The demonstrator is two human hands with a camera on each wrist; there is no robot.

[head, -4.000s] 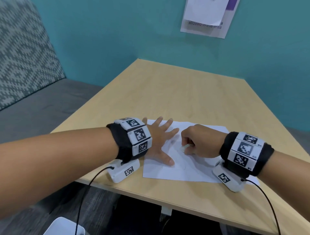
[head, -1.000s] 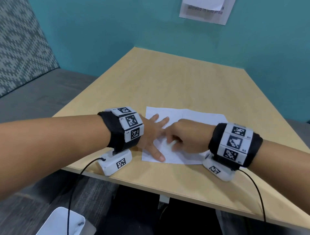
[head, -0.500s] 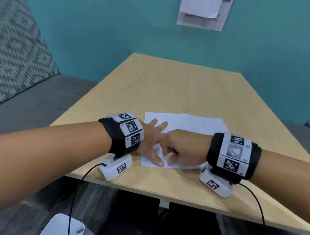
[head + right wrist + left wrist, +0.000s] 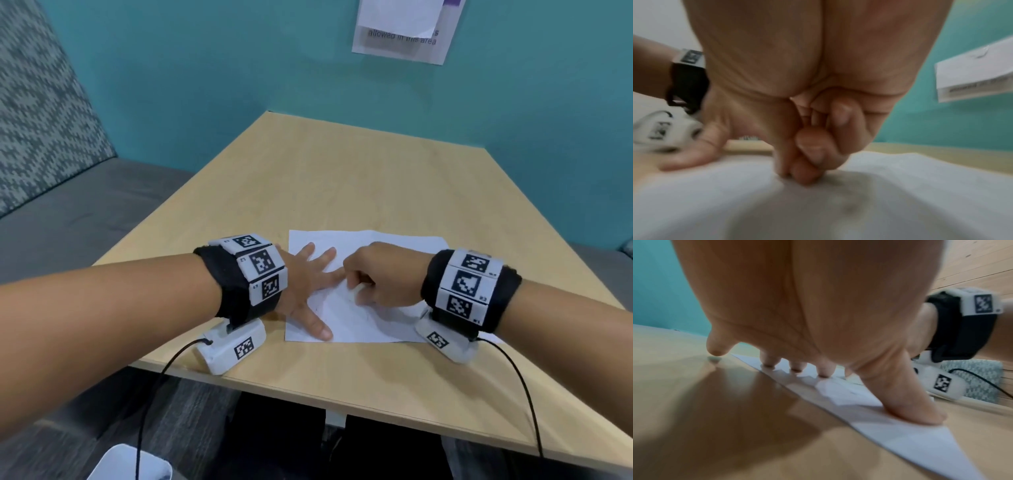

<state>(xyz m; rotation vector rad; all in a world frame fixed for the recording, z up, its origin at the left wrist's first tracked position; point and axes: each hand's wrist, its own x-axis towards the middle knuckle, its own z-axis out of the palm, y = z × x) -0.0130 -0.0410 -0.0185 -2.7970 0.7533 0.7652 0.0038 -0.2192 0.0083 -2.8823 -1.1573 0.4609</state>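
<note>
A white sheet of paper [image 4: 376, 241] with faint pencil marks lies near the front edge of the wooden table [image 4: 342, 178]. My left hand [image 4: 308, 277] lies flat on the sheet's left part, fingers spread. Its fingertips [image 4: 795, 368] and thumb [image 4: 914, 408] press the paper [image 4: 910, 436] down. My right hand [image 4: 380, 277] is curled into a loose fist just right of the left fingers. It pinches a small white piece [image 4: 357, 290], like an eraser, against the sheet. In the right wrist view the curled fingers [image 4: 807, 175] touch the paper [image 4: 920, 175], and the piece itself is hidden.
A teal wall [image 4: 239, 85] with a paper notice [image 4: 404, 31] closes the table's far side. A grey bench with a patterned backrest [image 4: 37, 130] runs along the left. Cables hang from both wrist units over the front edge. A white object [image 4: 126, 462] sits on the floor.
My right hand has shifted left along the sheet, closer to the left fingers, with small strokes. The left hand has stayed pressed flat. The head view has wobbled slightly.
</note>
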